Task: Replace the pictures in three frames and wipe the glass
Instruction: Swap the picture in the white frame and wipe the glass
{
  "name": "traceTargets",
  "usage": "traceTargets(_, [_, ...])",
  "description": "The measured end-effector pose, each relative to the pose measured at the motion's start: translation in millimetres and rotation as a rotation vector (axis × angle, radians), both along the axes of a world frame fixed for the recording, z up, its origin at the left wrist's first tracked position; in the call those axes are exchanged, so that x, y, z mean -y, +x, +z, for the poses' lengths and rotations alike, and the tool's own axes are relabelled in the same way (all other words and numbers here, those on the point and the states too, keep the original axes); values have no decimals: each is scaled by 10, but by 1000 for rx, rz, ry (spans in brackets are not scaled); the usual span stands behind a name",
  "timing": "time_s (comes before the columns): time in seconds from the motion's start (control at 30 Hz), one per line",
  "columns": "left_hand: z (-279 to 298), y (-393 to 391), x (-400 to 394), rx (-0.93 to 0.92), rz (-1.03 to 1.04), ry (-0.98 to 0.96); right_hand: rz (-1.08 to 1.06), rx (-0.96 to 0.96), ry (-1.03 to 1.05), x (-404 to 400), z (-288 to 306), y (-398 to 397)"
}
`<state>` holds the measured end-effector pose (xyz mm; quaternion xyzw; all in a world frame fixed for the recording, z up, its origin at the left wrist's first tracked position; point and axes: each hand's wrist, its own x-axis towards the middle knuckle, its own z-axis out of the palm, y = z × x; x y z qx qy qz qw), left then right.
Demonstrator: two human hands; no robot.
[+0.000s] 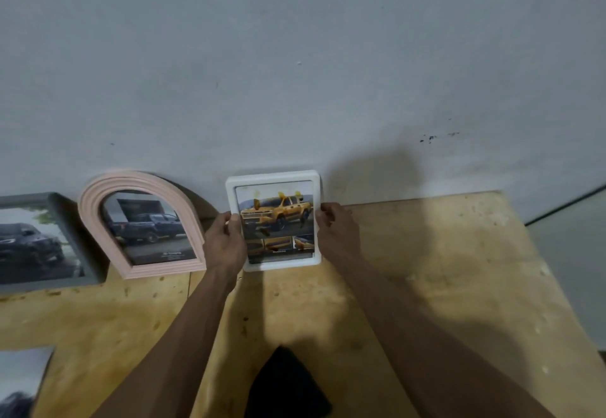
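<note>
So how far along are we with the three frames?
All three frames now show a picture: the grey frame and pink arched frame lean on the wall. In hand: the left hand and right hand grip the white frame upright at the wall. Left: perhaps only letting go. Whether the glass was wiped I cannot tell; a dark cloth lies nearby.

A worn plywood table (426, 270) meets a grey wall (295, 57); possibly a black cloth (288, 385) lies at its near edge.
</note>
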<state>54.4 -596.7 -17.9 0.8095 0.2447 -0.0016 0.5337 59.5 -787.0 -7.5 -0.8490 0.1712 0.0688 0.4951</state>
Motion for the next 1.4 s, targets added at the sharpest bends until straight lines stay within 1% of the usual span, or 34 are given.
traceTargets(0.13, [130,-238,-29,27,-11,0,-10,44,-17,27,71,-203])
traceTargets(0.27, [295,-592,-131,40,-15,-86,-21,52,12,-68,200,-482])
traceTargets(0.4, [466,-1063,-410,10,76,-229,-15,75,94,-304,356,-884])
traceTargets(0.5, [544,-1475,-706,-21,183,-352,-57,93,172,-587,451,-1228])
traceTargets(0.6, [597,-1939,-1045,-32,303,-485,-51,46,314,-893,465,-1681])
traceTargets(0.7, [621,-2440,-1429,-29,427,-629,39,-64,382,-1219,484,-2261])
traceTargets(0.77, [595,-2633,-1567,-50,496,-693,75,-152,470,-1327,518,-2527])
traceTargets(0.87, [565,-2922,-1790,-72,544,-758,84,-215,599,-1576,601,-2831])
traceTargets(0.97, [543,-3115,-1937,-104,526,-814,103,-200,657,-1750,709,-2957])
traceTargets(1.03, [542,-3176,-2036,-147,495,-825,155,-106,605,-1802,757,-2979])
traceTargets(1.07, [559,-3183,-2093,-164,480,-821,199,-24,504,-1806,766,-2974])
traceTargets(1.17, [662,-3131,-2278,-169,457,-818,384,301,64,-1798,764,-2917])
traceTargets(1.2, [702,-3091,-2349,-173,452,-818,431,385,-21,-1803,750,-2898])
traceTargets(1.3, [823,-2961,-2588,-229,425,-793,518,537,-153,-1848,689,-2902])
traceTargets(1.37, [853,-2877,-2711,-283,388,-748,594,568,-198,-1858,617,-2908])
traceTargets(1.4, [843,-2854,-2755,-314,367,-719,630,560,-185,-1857,587,-2918])
